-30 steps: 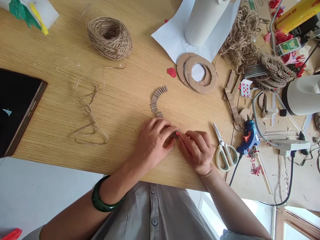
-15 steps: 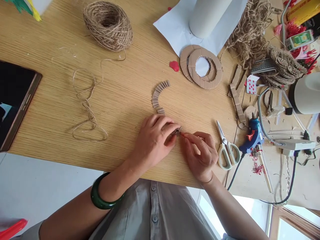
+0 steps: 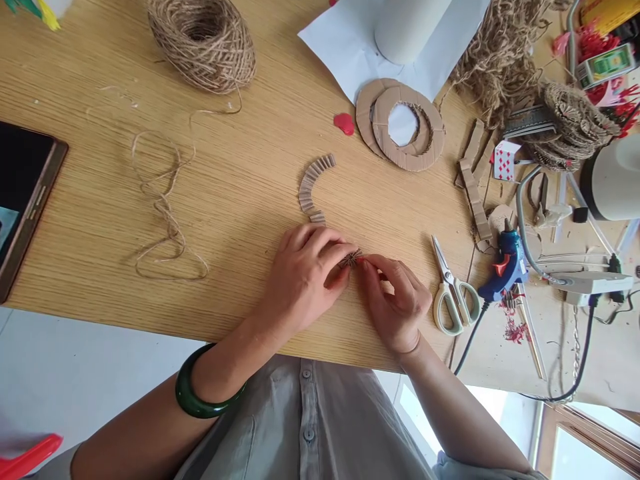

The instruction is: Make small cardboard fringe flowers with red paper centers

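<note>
My left hand is closed in a pinch on a small brown spiky cardboard piece at the middle of the wooden table. My right hand meets it from the right, its fingertips pinching a tiny red bit against that piece. A curved strip of corrugated cardboard lies just beyond my left hand. A green bangle sits on my left wrist.
Scissors and a blue glue gun lie right of my right hand. Cardboard rings, a red petal, a twine ball and loose twine lie farther off. A tablet sits at the left edge; clutter fills the right.
Both hands stay together on the small piece; my right fingers have shifted slightly around it. The view has drifted a little to the right and down.
</note>
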A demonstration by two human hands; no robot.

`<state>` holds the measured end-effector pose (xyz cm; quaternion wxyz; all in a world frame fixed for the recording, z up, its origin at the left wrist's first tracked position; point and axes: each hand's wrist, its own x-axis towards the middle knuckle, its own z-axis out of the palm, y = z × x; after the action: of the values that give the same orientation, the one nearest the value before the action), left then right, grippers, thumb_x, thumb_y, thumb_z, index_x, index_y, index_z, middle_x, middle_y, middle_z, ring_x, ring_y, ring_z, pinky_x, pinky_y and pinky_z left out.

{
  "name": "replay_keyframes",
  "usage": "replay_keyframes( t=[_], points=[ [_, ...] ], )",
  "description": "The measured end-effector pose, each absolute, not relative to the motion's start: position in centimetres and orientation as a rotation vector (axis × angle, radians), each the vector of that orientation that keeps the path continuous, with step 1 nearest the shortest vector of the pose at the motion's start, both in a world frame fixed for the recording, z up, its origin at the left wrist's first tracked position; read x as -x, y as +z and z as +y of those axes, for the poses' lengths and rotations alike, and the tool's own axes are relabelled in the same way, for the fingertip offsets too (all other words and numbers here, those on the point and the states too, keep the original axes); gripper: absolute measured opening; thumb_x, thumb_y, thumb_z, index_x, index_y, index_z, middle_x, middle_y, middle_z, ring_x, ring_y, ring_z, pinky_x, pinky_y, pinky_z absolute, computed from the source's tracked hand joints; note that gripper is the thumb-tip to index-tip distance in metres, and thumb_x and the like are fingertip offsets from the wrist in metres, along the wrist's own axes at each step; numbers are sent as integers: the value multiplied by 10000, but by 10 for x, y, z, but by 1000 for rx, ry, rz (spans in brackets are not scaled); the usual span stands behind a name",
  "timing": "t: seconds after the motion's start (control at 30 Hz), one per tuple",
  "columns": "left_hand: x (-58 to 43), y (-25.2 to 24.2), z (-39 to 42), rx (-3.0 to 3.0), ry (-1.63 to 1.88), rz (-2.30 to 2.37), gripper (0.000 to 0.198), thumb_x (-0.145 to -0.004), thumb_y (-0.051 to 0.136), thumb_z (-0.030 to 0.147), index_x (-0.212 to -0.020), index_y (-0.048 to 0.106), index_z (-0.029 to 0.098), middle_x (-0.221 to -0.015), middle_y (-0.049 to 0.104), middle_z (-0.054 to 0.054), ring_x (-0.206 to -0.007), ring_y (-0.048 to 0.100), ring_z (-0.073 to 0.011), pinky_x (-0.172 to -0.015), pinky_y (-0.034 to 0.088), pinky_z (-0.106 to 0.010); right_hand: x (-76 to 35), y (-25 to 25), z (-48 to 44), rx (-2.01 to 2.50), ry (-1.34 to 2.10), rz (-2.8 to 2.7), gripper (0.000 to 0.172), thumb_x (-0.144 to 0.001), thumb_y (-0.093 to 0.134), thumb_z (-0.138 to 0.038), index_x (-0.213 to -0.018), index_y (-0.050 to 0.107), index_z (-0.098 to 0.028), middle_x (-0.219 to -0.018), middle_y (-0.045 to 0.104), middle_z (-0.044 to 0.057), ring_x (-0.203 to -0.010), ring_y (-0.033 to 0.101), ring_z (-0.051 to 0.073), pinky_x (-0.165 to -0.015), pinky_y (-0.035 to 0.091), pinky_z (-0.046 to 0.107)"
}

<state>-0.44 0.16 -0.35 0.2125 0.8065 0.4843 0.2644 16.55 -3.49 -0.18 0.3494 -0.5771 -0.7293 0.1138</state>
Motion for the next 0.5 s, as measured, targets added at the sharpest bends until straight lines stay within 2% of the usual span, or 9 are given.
replay_keyframes(
  t=[0.1,0.17,0.27,0.5],
  points=[
    [4,-3,2,-2244,726,1350,236,-891,604,207,-1111,685,235,-1089,671,-60,-1024,563,-255,-941,458,-432,-163,-3,-34,1503,306,-1894,213,-920,613,-111,-1076,693,-232,-969,747,62,-820,715,180,-692,607,303],
    [4,-3,2,-2249,717,1361,229,-887,607,210,-1099,688,236,-1079,672,-59,-1009,561,-257,-928,459,-432,-163,-3,-34,1526,295,-1869,202,-929,607,-131,-1073,700,-237,-1027,713,74,-846,708,178,-656,605,284],
    [3,-3,3,-2252,708,1371,228,-885,608,211,-1097,688,233,-1072,674,-55,-1001,559,-256,-927,455,-429,-162,-2,-34,1541,243,-1865,188,-927,613,-134,-1052,707,-239,-1005,682,70,-822,694,162,-622,586,257],
    [3,-5,2,-2245,716,1366,227,-898,601,229,-1111,680,237,-1087,676,-56,-1018,566,-255,-941,452,-429,-161,-3,-34,1480,137,-1973,204,-917,624,-115,-1069,698,-230,-959,711,75,-805,700,166,-661,566,265]
  ],
)
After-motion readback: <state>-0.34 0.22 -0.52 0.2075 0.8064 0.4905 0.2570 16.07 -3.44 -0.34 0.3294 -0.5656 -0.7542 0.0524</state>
